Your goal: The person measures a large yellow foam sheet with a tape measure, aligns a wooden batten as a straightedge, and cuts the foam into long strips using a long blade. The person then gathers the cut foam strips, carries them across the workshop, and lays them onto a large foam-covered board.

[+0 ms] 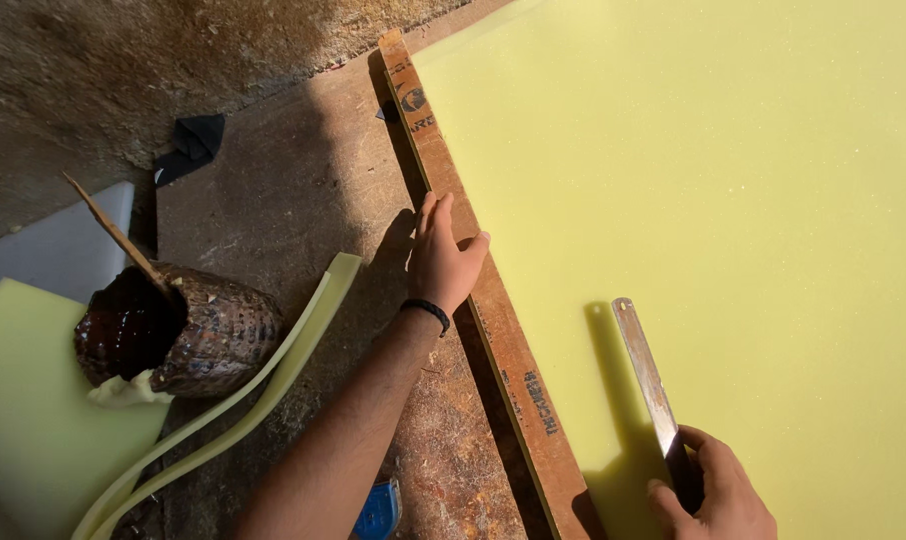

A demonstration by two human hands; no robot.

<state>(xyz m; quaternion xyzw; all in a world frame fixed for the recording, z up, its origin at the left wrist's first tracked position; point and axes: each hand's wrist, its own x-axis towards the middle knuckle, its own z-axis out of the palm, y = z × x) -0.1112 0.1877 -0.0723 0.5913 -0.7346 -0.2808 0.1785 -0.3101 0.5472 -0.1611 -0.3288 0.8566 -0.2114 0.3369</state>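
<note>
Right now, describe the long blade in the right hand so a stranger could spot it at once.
Start at the big pale yellow foam sheet filling the right side. Near its lower left, beside the wooden straightedge under the left hand, the right hand grips the blade. It is the only thin, flat, shiny metal strip.

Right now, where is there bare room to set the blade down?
The yellow foam sheet lies bare right of the blade in the right hand. Crowded along the wooden straightedge under the left hand, and around the glue pot.

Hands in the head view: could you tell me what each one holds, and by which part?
Right hand grips the blade by its dark handle end; left hand presses flat on the wooden strip.
</note>
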